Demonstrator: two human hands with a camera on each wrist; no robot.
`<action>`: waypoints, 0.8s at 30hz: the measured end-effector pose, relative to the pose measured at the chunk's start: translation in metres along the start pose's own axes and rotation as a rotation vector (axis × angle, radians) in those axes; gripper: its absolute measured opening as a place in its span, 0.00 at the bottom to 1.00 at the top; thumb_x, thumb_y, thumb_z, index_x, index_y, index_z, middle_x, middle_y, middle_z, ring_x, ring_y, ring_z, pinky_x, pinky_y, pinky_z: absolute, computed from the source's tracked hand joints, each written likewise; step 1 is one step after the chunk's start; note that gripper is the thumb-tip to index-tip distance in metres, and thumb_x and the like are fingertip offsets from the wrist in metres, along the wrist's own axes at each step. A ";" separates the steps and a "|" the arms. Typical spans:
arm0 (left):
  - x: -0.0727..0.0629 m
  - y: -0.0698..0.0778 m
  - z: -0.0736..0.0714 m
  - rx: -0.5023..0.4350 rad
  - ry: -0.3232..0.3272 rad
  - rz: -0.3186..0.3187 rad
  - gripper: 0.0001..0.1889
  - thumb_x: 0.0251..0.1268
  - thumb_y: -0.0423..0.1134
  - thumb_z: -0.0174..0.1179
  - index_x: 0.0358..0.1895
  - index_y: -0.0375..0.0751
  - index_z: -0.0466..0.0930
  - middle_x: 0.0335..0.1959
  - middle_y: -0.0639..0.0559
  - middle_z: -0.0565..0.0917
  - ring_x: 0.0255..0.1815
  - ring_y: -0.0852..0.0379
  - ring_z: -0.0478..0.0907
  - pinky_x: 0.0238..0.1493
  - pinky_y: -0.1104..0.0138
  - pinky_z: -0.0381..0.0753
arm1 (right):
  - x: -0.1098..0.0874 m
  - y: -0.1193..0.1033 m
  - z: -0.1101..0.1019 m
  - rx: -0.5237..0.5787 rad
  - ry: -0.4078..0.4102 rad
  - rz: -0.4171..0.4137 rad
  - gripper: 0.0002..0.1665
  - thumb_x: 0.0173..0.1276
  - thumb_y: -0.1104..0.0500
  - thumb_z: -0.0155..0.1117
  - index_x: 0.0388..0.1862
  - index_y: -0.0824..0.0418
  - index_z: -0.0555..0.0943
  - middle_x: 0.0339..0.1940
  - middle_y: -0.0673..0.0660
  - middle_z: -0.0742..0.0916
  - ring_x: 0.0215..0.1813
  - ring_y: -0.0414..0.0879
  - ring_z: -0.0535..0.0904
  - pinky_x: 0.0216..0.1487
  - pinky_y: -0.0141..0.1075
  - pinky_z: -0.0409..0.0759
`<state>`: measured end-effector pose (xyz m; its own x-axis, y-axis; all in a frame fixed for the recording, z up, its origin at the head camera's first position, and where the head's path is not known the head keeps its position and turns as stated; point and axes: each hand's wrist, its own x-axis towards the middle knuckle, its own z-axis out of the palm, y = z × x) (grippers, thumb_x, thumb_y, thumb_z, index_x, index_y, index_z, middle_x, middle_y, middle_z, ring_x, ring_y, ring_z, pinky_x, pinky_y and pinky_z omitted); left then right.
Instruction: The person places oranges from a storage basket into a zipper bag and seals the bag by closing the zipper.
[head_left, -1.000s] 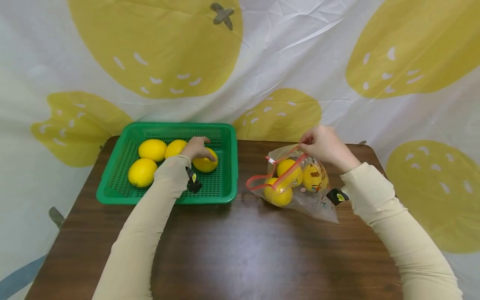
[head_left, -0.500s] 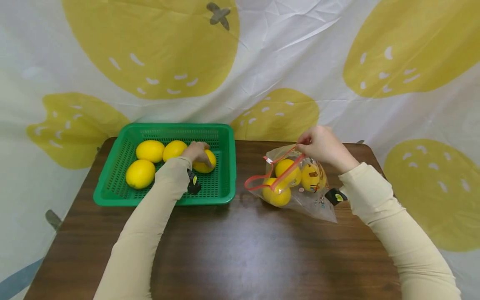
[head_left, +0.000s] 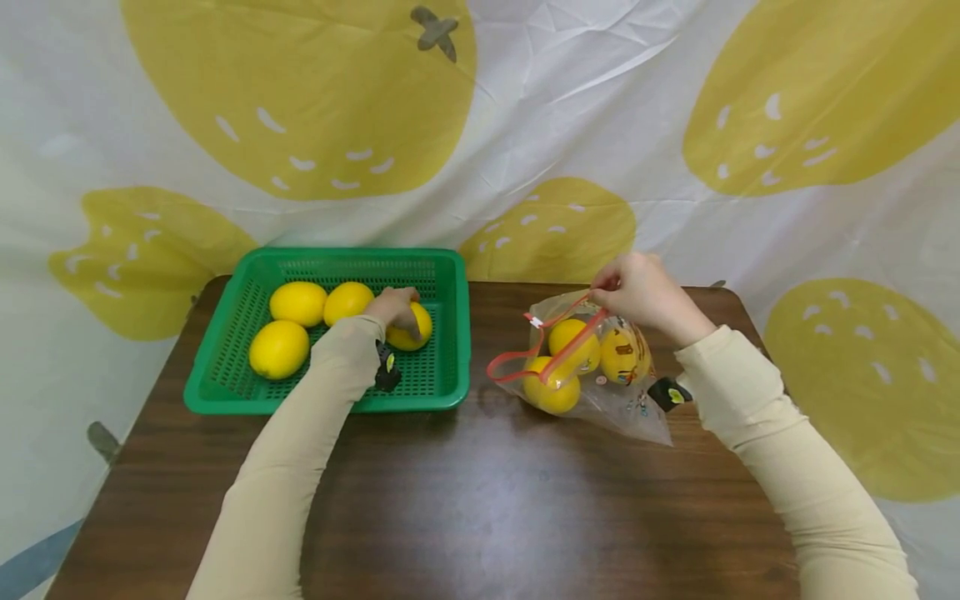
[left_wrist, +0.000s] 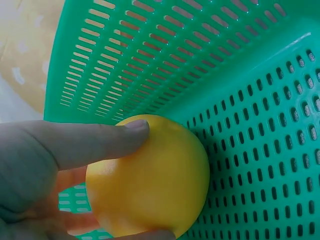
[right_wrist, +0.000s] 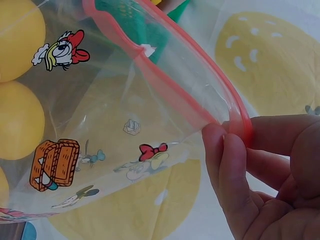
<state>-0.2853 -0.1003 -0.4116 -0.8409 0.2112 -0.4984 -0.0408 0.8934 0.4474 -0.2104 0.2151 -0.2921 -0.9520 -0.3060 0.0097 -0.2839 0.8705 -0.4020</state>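
Observation:
Inside the green basket (head_left: 450, 367), at its right side, my left hand (head_left: 392, 308) holds a yellow lemon (left_wrist: 155, 175). In the left wrist view the thumb (left_wrist: 112, 142) lies over the fruit and other fingers reach round its lower side. My right hand (head_left: 645, 292) pinches the red-edged mouth of a clear zip bag (right_wrist: 110, 110) at its far corner. The mouth gapes toward the basket, with a white slider (right_wrist: 146, 50) on the red strip. Cartoon prints cover the bag, and 3 lemons (head_left: 555, 387) show through its plastic.
To the left of my left hand lie more lemons (head_left: 279, 350) in the basket. Basket and bag stand side by side on a brown wooden table (head_left: 480, 500). A white cloth printed with large yellow fruit (head_left: 300, 92) hangs behind the table's back edge.
My left hand has come down onto the lemon and its fingers have closed round it. The right hand and the bag hold still; the view shifts slightly.

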 end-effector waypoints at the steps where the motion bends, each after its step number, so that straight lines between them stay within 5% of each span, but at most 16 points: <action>1: 0.000 0.001 0.000 0.006 0.003 -0.001 0.38 0.53 0.37 0.64 0.67 0.42 0.56 0.65 0.32 0.52 0.55 0.41 0.63 0.49 0.55 0.72 | 0.000 0.000 0.000 -0.001 0.000 0.000 0.09 0.59 0.63 0.59 0.31 0.68 0.84 0.23 0.59 0.85 0.21 0.44 0.76 0.24 0.33 0.74; 14: -0.004 -0.002 0.000 -0.035 0.042 0.048 0.38 0.48 0.36 0.67 0.65 0.41 0.61 0.62 0.34 0.60 0.51 0.43 0.68 0.43 0.58 0.77 | -0.001 -0.001 -0.002 0.002 -0.020 0.015 0.10 0.60 0.63 0.59 0.32 0.68 0.84 0.24 0.59 0.85 0.21 0.43 0.76 0.24 0.33 0.74; 24: -0.016 0.000 -0.008 -0.102 0.092 0.184 0.37 0.48 0.37 0.68 0.64 0.41 0.63 0.61 0.34 0.62 0.50 0.42 0.69 0.37 0.60 0.80 | -0.001 0.000 -0.001 -0.004 -0.004 0.007 0.10 0.60 0.63 0.59 0.32 0.68 0.84 0.25 0.59 0.85 0.22 0.44 0.76 0.25 0.34 0.73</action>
<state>-0.2759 -0.1069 -0.3978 -0.8845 0.3255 -0.3342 0.0671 0.7976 0.5994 -0.2096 0.2158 -0.2913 -0.9535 -0.3013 0.0032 -0.2776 0.8744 -0.3980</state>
